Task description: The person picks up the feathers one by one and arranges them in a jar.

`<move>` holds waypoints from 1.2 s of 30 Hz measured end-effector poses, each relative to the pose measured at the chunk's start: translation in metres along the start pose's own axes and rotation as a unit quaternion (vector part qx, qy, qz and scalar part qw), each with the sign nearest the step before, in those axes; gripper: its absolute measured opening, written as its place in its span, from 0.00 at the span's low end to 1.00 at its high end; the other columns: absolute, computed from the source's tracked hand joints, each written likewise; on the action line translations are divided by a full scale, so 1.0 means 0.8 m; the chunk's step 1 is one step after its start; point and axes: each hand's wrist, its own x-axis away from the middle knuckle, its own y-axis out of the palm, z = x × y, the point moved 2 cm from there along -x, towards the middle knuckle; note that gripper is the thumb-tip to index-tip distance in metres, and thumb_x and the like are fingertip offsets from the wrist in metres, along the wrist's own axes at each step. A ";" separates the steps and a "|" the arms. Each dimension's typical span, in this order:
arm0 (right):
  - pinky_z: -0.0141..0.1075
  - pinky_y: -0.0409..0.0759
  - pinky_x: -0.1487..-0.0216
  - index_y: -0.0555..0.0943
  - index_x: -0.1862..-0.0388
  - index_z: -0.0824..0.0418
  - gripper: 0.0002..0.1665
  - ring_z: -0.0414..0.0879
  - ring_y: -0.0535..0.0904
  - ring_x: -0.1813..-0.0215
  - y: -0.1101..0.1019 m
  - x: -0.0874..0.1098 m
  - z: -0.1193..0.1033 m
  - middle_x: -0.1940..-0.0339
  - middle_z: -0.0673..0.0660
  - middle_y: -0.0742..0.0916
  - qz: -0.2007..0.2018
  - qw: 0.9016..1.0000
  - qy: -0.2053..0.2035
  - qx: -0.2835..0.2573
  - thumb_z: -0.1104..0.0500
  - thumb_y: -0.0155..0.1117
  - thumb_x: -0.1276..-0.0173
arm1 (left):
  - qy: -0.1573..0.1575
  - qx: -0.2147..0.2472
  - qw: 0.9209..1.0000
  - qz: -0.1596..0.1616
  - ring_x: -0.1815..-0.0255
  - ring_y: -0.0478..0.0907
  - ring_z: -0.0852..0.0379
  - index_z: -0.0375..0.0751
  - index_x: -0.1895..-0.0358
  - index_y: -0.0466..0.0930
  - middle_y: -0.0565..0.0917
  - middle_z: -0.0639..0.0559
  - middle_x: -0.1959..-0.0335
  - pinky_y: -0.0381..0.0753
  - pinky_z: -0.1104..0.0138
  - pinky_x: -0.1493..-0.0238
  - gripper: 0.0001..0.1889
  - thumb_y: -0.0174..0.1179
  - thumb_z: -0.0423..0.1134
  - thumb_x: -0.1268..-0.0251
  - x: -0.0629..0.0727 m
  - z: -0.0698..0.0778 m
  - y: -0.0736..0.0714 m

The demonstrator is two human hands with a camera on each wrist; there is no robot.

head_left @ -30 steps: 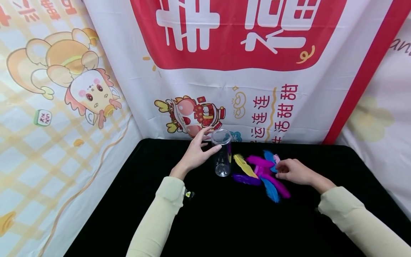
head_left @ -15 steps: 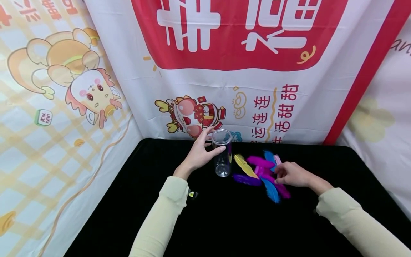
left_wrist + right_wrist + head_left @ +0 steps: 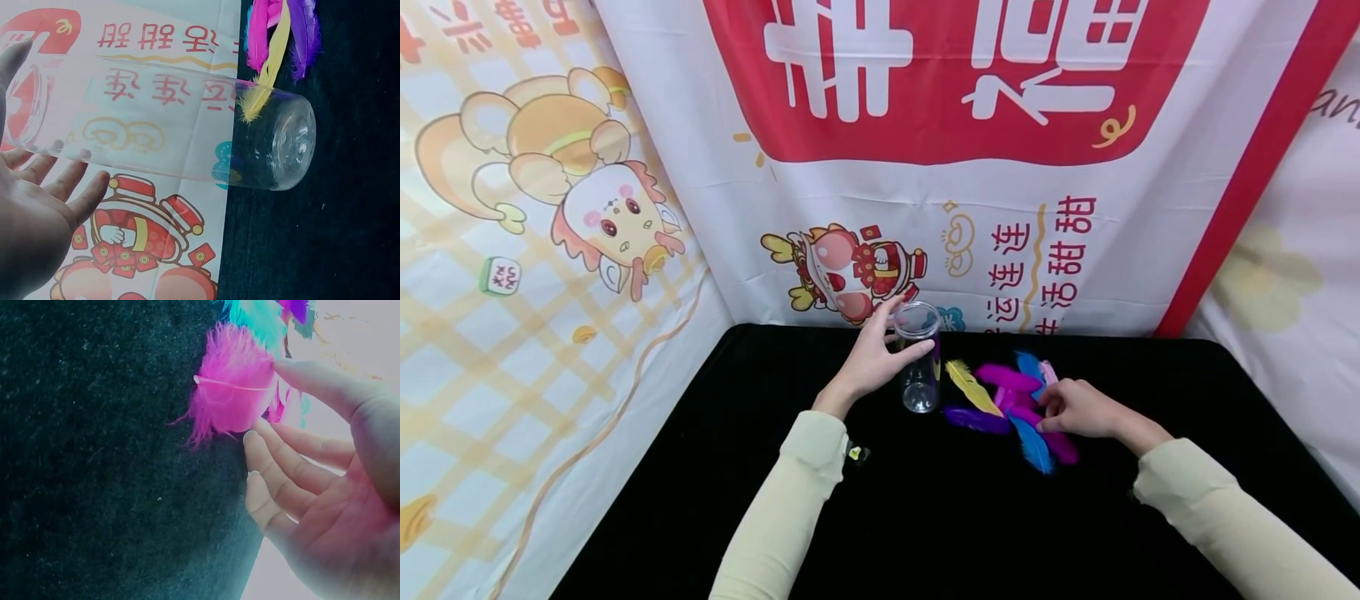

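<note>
A clear plastic jar (image 3: 920,375), its mouth uncapped, stands upright on the black table. My left hand (image 3: 872,358) grips it near the top, thumb in front and fingers behind; the left wrist view has the fingers (image 3: 78,181) along its side. To the right lies a loose pile of feathers: a yellow feather (image 3: 972,387), a purple feather (image 3: 976,419), several magenta and blue ones, and a pale pink one. At the pile's right edge, my right hand (image 3: 1086,407) spreads thumb and fingers at either side of a magenta feather (image 3: 234,394).
Black cloth covers the table (image 3: 925,517). A white and red printed banner (image 3: 955,179) hangs right behind its back edge, and a yellow checked cloth (image 3: 535,333) hangs along the left side.
My right hand has moved slightly down toward the near side of the feather pile. My left hand has shifted right, its thumb reaching farther across the jar. The jar has stayed put.
</note>
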 end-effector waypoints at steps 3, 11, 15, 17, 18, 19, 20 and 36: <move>0.37 0.80 0.60 0.84 0.50 0.72 0.28 0.40 0.81 0.65 0.001 0.000 -0.001 0.70 0.49 0.87 0.001 1.000 0.005 0.000 0.53 0.79 0.41 | -0.004 0.004 1.000 0.001 0.25 0.66 0.45 0.59 0.20 0.56 0.64 0.48 0.24 0.74 0.51 0.32 0.45 0.69 0.61 0.37 -0.001 0.000 0.001; 0.38 0.80 0.61 0.84 0.52 0.73 0.26 0.41 0.80 0.65 0.004 0.004 -0.009 0.70 0.50 0.86 -0.002 1.000 0.002 -0.007 0.55 0.79 0.41 | -0.001 0.014 1.000 0.004 0.29 0.70 0.48 0.59 0.22 0.60 0.70 0.54 0.30 0.76 0.55 0.34 0.41 0.69 0.58 0.35 -0.001 0.000 0.004; 0.37 0.80 0.62 0.84 0.52 0.72 0.24 0.41 0.79 0.66 0.004 0.006 -0.010 0.70 0.50 0.86 -0.005 1.000 0.001 -0.008 0.57 0.79 0.40 | 0.002 0.009 1.000 0.008 0.31 0.73 0.51 0.58 0.24 0.63 0.72 0.51 0.32 0.78 0.56 0.36 0.38 0.68 0.59 0.34 -0.001 -0.001 0.005; 0.37 0.80 0.62 0.84 0.53 0.72 0.23 0.41 0.79 0.66 0.005 0.005 -0.010 0.70 0.50 0.86 -0.005 1.000 0.000 -0.007 0.57 0.79 0.40 | 0.004 0.011 1.000 0.008 0.33 0.74 0.52 0.56 0.25 0.65 0.73 0.49 0.32 0.79 0.55 0.37 0.37 0.68 0.58 0.34 -0.001 -0.002 0.006; 0.37 0.80 0.62 0.84 0.53 0.72 0.23 0.41 0.79 0.66 0.006 0.005 -0.010 0.70 0.50 0.86 -0.006 1.000 0.000 -0.008 0.58 0.79 0.40 | 0.005 0.012 1.000 0.008 0.33 0.75 0.53 0.56 0.26 0.65 0.74 0.49 0.33 0.79 0.55 0.37 0.36 0.68 0.58 0.33 -0.001 -0.002 0.007; 0.37 0.80 0.62 0.84 0.53 0.72 0.22 0.41 0.80 0.66 0.006 0.005 -0.010 0.70 0.50 0.86 -0.006 1.000 -0.001 -0.008 0.58 0.79 0.40 | 0.005 0.013 1.000 0.008 0.34 0.75 0.53 0.55 0.26 0.66 0.75 0.49 0.33 0.79 0.55 0.38 0.35 0.67 0.58 0.33 -0.001 -0.003 0.007; 0.37 0.80 0.62 0.84 0.54 0.71 0.22 0.41 0.79 0.66 0.007 0.005 -0.009 0.70 0.50 0.86 -0.006 1.000 -0.001 -0.007 0.58 0.79 0.40 | 0.005 0.013 1.000 0.009 0.34 0.75 0.54 0.55 0.27 0.67 0.76 0.49 0.34 0.80 0.55 0.38 0.34 0.67 0.58 0.33 -0.001 -0.004 0.007; 0.35 0.78 0.65 0.84 0.57 0.69 0.16 0.42 0.78 0.67 0.002 0.002 -0.004 0.70 0.50 0.85 -0.002 1.000 0.000 -0.015 0.62 0.77 0.40 | 0.016 0.040 0.999 0.012 0.34 0.76 0.54 0.57 0.30 0.70 0.78 0.55 0.38 0.80 0.54 0.38 0.30 0.66 0.58 0.32 -0.004 -0.006 0.009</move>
